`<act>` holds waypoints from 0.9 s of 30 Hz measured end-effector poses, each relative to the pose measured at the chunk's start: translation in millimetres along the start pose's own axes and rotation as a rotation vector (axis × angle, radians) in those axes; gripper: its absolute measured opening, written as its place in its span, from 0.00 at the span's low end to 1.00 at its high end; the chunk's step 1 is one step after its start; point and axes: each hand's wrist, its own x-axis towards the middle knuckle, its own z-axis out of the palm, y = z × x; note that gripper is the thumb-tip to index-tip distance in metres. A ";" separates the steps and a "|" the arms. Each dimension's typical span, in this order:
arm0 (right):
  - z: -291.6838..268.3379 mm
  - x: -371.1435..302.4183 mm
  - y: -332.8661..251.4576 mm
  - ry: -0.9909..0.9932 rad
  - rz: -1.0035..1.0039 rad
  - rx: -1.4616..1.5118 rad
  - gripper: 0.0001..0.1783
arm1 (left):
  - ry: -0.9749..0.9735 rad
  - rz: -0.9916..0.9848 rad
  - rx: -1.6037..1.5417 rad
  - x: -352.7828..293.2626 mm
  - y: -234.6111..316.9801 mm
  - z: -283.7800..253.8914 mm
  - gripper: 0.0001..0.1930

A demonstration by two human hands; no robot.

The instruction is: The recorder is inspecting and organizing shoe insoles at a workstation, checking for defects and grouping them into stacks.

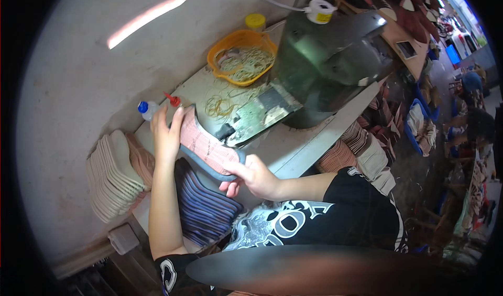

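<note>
A pink shoe insole [204, 145] with a dark blue-grey edge is held up in front of me between both hands. My left hand [167, 131] grips its far left end, fingers on top. At the near right end, my right hand [254, 175] pinches it with the thumb lying on the pink face. Just beyond the insole is the flat metal bed of a green machine [267, 110]. A stack of dark blue insoles [207, 207] sits below the held one, between my forearms.
White and pinkish insoles [118, 173] are stacked against the wall at left. Beyond my left hand stand a blue-capped bottle [144, 108] and a red-tipped one [174, 101]. An orange basket [215, 70] holds pale strips. A lit tube lamp [146, 20] hangs above. More stacked pieces [338, 157] lie right.
</note>
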 end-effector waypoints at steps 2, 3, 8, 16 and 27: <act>-2.1 8.3 -0.3 0.060 -0.045 -0.020 0.20 | -0.115 0.238 -0.117 15.3 25.1 -6.5 0.30; -0.3 11.1 -0.8 0.061 -0.047 -0.032 0.21 | -0.253 0.335 -0.112 19.2 27.9 -14.3 0.32; 7.2 17.0 -6.8 0.126 0.030 -0.041 0.21 | -0.752 0.632 -0.001 24.8 54.0 -28.9 0.29; 10.0 17.4 -13.5 0.141 0.060 -0.103 0.21 | -1.169 0.392 -0.010 36.8 62.3 -30.3 0.24; 7.3 19.1 -16.5 0.132 0.042 -0.133 0.22 | -1.248 0.235 -0.087 33.2 63.1 -34.5 0.24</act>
